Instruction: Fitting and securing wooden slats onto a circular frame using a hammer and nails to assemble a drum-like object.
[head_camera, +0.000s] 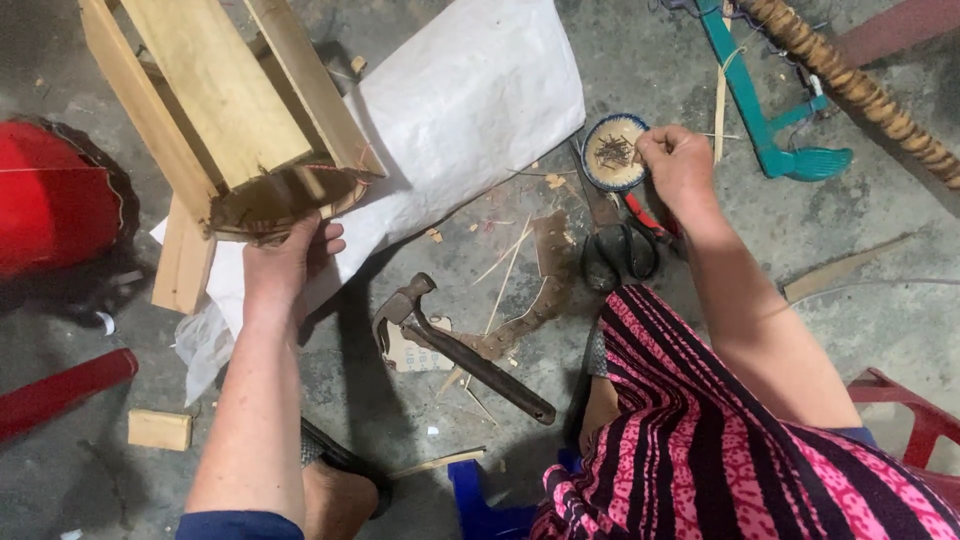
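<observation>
On the concrete floor (880, 220), the left hand (285, 262) grips the lower rim of a bamboo-slat frame (225, 110), fingers curled under the round woven base and thumb on the near side. The frame stands tilted, its slats running up and out past the top-left edge of view. Beneath it lies a white woven sack (470, 100), spread flat from the top centre down to a crumpled corner near the left forearm.

The right hand (675, 160) rests at the edge of a small round bowl (612, 152) with a blue rim, fingertips pinched together over the small dark nails inside; whether a nail is actually held cannot be told.

Between the two forearms, a claw hammer (455, 345) lies flat, head toward the left hand, handle pointing to the lower right. Black-handled scissors (618, 255) lie just below the bowl, beside a curved bark-like strip (535, 300) and scattered thin bamboo splints (508, 270).

Open floor remains right of the right forearm. The left margin is bounded by a red plastic stool (50, 195); a small wood block (158, 430) lies near the left elbow. A teal frame (765, 130) and a knobbed bamboo pole (860, 85) occupy the upper right
</observation>
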